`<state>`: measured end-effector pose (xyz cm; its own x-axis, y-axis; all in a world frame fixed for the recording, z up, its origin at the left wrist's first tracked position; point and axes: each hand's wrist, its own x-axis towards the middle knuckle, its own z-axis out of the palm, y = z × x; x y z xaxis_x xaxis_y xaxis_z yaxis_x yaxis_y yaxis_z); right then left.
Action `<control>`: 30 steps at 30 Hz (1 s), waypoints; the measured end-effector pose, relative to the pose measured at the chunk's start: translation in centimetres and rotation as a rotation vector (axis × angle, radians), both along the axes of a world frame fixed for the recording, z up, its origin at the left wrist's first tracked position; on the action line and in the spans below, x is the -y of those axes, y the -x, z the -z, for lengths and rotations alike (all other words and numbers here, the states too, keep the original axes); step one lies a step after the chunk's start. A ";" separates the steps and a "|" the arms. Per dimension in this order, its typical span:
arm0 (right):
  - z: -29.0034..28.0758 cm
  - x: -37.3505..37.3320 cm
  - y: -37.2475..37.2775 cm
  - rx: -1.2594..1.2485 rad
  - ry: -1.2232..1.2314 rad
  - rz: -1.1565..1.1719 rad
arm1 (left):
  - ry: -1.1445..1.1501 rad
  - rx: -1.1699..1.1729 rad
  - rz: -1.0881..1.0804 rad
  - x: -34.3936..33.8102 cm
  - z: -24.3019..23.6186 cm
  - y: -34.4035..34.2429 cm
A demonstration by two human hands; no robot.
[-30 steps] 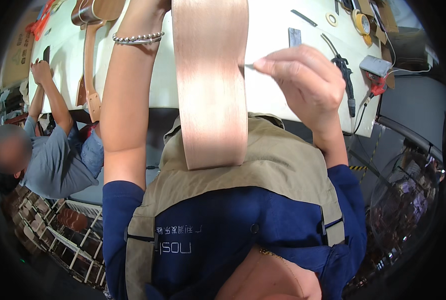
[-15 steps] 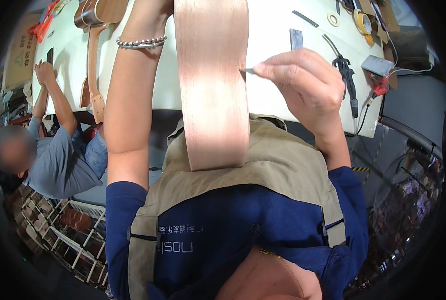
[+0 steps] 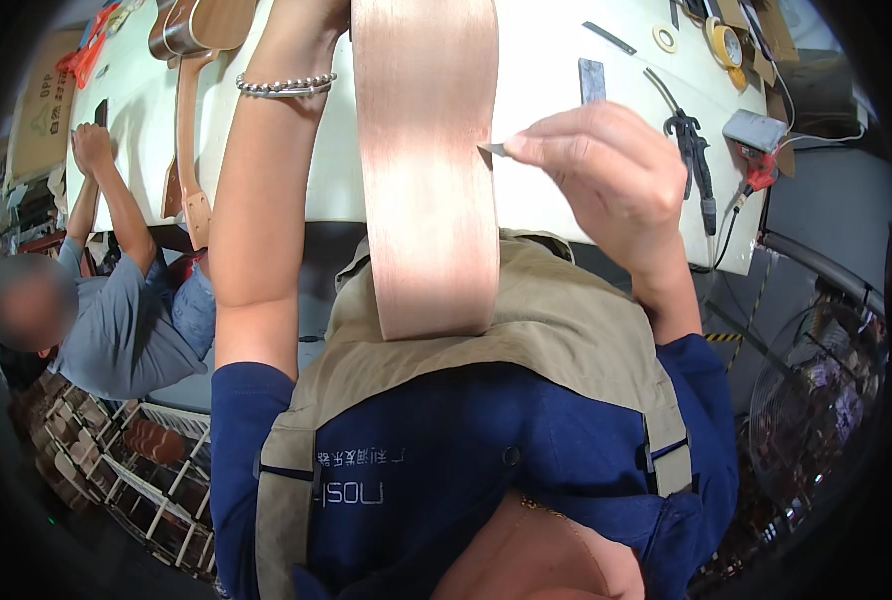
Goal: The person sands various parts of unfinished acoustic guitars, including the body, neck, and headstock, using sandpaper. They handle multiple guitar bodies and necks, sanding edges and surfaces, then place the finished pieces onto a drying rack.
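The wooden strip is a broad, thin band of pale pinkish-tan wood with fine lengthwise grain, running from the top edge at 12 o'clock down the middle, its squared lower end resting against the person's beige vest. At its 3 o'clock edge the right hand pinches a small grey blade, tip touching the strip's side. The left hand is out of view above; only the forearm with a bead bracelet shows at 11 o'clock. Beyond lies the white surface, with a black tool at 2 o'clock.
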<state>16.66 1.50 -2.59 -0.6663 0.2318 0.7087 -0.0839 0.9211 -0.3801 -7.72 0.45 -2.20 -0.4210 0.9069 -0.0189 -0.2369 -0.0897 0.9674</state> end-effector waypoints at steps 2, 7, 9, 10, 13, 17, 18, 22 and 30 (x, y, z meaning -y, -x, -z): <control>0.0 -0.7 0.6 -0.063 -0.070 0.020 | 0.005 0.050 -0.017 0.0 -0.8 -0.7; 0.0 0.1 -0.1 0.020 0.041 -0.019 | 0.029 0.085 0.016 0.0 -0.8 -0.5; -0.1 -0.4 0.5 -0.032 -0.013 0.016 | 0.029 0.090 0.031 0.1 -0.9 -0.7; 0.0 -0.5 0.7 -0.057 -0.041 0.033 | 0.010 0.104 0.032 0.2 -0.9 -0.9; -0.1 0.3 0.2 0.007 -0.010 0.017 | 0.002 0.130 0.049 0.2 -1.0 -0.8; -0.2 -0.2 0.7 -0.008 0.014 0.014 | -0.018 0.044 -0.012 0.3 -0.6 -0.6; -0.3 -0.4 0.9 -0.031 -0.013 0.032 | -0.009 0.063 -0.008 0.1 -0.7 -0.7; -0.2 0.4 -0.5 0.095 0.154 -0.032 | 0.019 0.098 0.042 -0.4 -0.6 -0.5; 0.2 1.1 0.0 0.303 0.119 0.117 | -0.070 -0.046 -0.026 0.3 -0.2 0.0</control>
<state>16.61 0.44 -2.80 -0.8065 0.3883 0.4459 0.1532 0.8656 -0.4768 -7.70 0.16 -1.99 -0.4435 0.8940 0.0640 -0.1886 -0.1629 0.9685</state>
